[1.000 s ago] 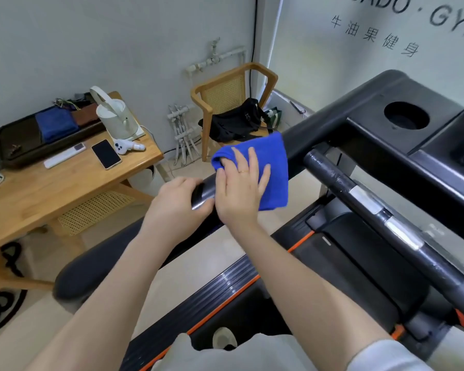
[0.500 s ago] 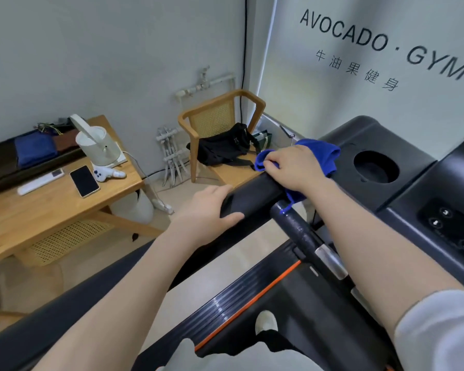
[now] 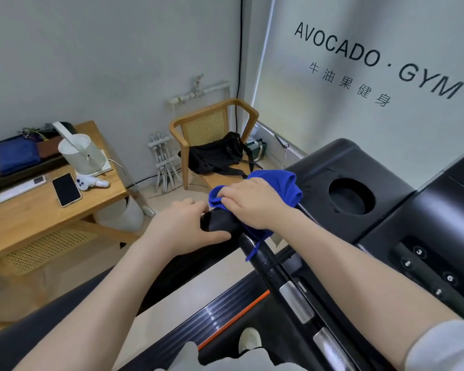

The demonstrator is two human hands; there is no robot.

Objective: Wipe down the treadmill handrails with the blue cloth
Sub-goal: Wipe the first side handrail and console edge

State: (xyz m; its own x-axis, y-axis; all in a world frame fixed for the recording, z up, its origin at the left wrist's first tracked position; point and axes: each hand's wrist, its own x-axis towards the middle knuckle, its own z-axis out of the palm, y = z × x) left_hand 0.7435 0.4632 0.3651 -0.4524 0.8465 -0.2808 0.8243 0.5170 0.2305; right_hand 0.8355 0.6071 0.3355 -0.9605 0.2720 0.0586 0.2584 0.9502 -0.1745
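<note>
Both forearms were bare, with a short light-grey sleeve (image 3: 447,346) showing only on the right arm. A thin ring (image 3: 238,185) sat on one finger of the right hand (image 3: 252,203). The left hand (image 3: 182,227) wore nothing, and a white shoe (image 3: 249,340) showed below.

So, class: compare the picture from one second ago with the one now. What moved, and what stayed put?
The right hand slid the blue cloth up the handrail to its top by the console, where the cloth is now bunched, not spread. The left hand followed, gripping the rail just behind. The phone and kettle stayed put.
</note>
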